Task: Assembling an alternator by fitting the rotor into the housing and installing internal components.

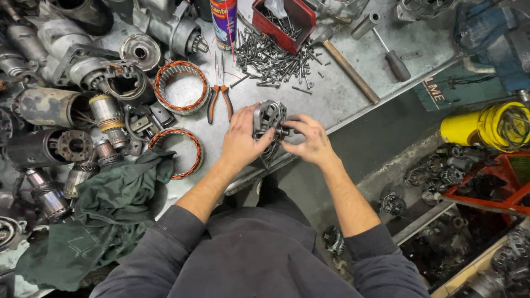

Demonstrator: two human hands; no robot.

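Dark sleeves sit closest to the lens, both forearms reaching out to one grey ribbed alternator housing (pixel 269 118), held up over the near edge of the metal workbench (pixel 342 94). Left hand (pixel 241 139) is wrapped around the housing's left side, fingers curled on its rim. Right hand (pixel 310 140) pinches narrow at the small hub in the middle of the housing, fingertips (pixel 288 131) right on it.

Counting around the housing: two copper-wound stator rings, one (pixel 180 86) up and left of it, the other (pixel 178 153) left of it and lower. One pair of orange-handled pliers (pixel 219 94) lies just above the left hand, between the upper ring and the housing. One big loose pile of screws (pixel 276 58) is straight above the housing, with one red tray (pixel 284 17) holding more behind that. One wooden-handled hammer (pixel 345 63) and one screwdriver (pixel 391 55) are up and right. One green rag (pixel 107 212) is bunched well left and below. One yellow drum (pixel 486 128) sits far right, off the bench.
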